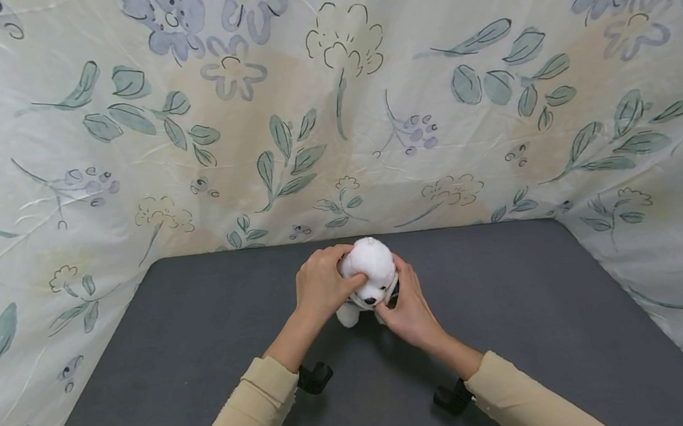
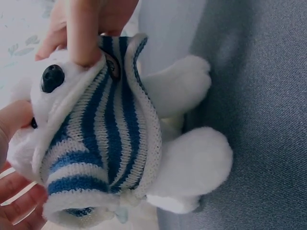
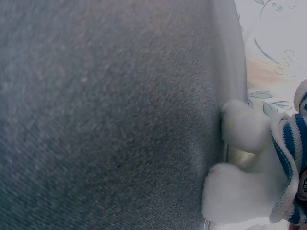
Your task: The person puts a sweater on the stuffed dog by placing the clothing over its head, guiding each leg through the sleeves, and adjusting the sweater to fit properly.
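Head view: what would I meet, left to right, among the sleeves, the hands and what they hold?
Left sleeve → left hand → white stuffed toy → right hand → right sleeve.

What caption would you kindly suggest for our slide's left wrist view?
Left hand and right hand hold a white plush toy in a blue-and-white striped knit sweater.

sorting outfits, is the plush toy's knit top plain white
No, the knit top on the plush toy has blue and white stripes.
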Demonstrator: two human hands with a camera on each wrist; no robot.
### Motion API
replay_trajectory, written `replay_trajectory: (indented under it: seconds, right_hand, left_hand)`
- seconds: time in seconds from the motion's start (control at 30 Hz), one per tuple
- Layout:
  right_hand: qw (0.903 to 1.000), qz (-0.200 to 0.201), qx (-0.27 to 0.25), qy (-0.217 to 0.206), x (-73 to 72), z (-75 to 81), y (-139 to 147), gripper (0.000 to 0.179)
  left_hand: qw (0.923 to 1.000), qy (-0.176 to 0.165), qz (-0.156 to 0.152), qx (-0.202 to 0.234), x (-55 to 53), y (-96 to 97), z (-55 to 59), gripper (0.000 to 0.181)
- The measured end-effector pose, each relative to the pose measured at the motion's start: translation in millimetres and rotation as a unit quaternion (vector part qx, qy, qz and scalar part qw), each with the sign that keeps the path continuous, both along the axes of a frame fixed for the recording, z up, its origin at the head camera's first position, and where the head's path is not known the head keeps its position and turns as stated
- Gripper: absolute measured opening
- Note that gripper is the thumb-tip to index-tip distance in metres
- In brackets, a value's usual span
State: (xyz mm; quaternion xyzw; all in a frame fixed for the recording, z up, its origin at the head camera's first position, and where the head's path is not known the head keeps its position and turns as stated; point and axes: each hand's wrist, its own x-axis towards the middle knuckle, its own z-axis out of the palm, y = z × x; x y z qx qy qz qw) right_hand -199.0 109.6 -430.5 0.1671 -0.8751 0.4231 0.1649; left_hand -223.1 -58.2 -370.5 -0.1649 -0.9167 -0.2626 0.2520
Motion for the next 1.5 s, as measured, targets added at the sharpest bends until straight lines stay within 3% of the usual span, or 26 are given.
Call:
replay_trajectory:
  seconds: [0.43, 0.77, 1.07, 1.3, 1.5]
  right_hand:
    - [0.9894, -0.018, 0.063, 0.129, -8.9, -10.7, 4.1, 0.075]
    - [0.9835, -0.03, 0.074, 0.162, -13.0, -11.2, 9.8, 0.074]
    - [0.9842, -0.036, 0.098, 0.143, -15.0, -1.5, 17.0, 0.071]
    - [0.9904, 0.034, 0.113, 0.072, -11.5, 10.7, 25.3, 0.076]
    - [0.9945, 0.068, 0.077, 0.016, -8.2, 20.9, 33.0, 0.069]
  left_hand:
    - [0.9999, -0.014, 0.0, 0.006, 0.7, -0.1, 0.1, 0.044]
    - [0.9997, -0.023, -0.004, -0.003, 1.6, 0.8, 1.5, 0.044]
    - [0.9995, -0.03, -0.011, -0.009, 1.6, -0.3, 3.0, 0.045]
    - [0.9992, -0.039, -0.007, -0.01, 1.3, -0.8, 2.4, 0.046]
    - [0.9992, -0.039, -0.011, -0.004, 0.6, -1.4, 1.1, 0.046]
